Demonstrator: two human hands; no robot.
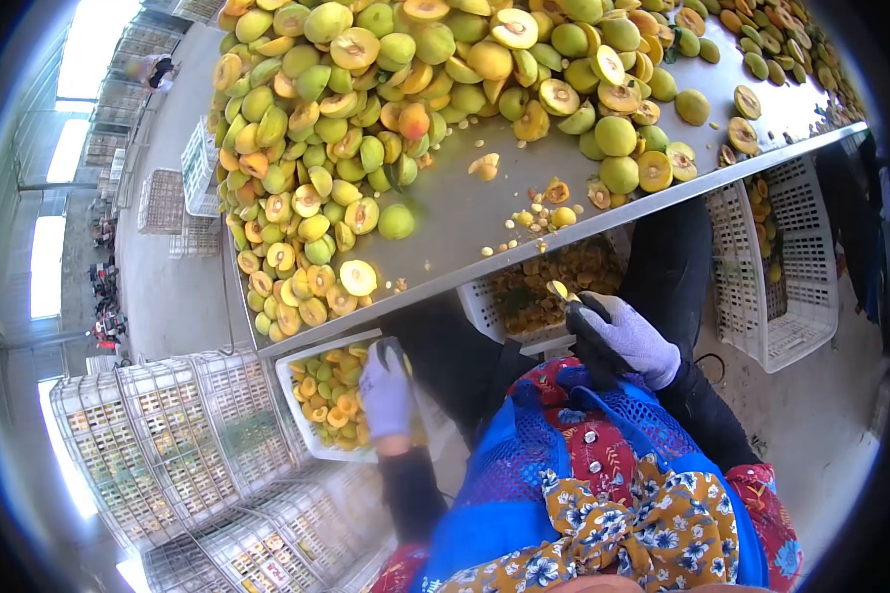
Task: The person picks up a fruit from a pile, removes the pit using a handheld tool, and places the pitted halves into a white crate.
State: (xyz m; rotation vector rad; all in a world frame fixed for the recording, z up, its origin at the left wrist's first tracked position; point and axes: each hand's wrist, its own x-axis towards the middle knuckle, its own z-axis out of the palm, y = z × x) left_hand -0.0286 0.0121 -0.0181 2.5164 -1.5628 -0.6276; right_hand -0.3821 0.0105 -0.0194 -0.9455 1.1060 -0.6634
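My left hand (386, 387), in a lilac glove with dark fingertips, hovers over the right side of a white crate (302, 430) of cut yellow apricots (334, 397). Its fingers look stretched out, slightly blurred, with no fruit visible in them. My right hand (625, 334), gloved the same way, is closed in front of my lap. Between its thumb and fingers is a small yellow apricot half (561, 291), partly covered by the glove. Beyond both hands, a metal table (445, 222) bears a large heap of green and yellow apricots (356, 109), many cut open.
Loose pits (536, 215) lie near the table's raised metal edge (603, 219). Below it stands a crate of brownish scraps (554, 296) between my legs. Another white crate (761, 331) is at the right. Stacked crates (183, 425) rise on the left.
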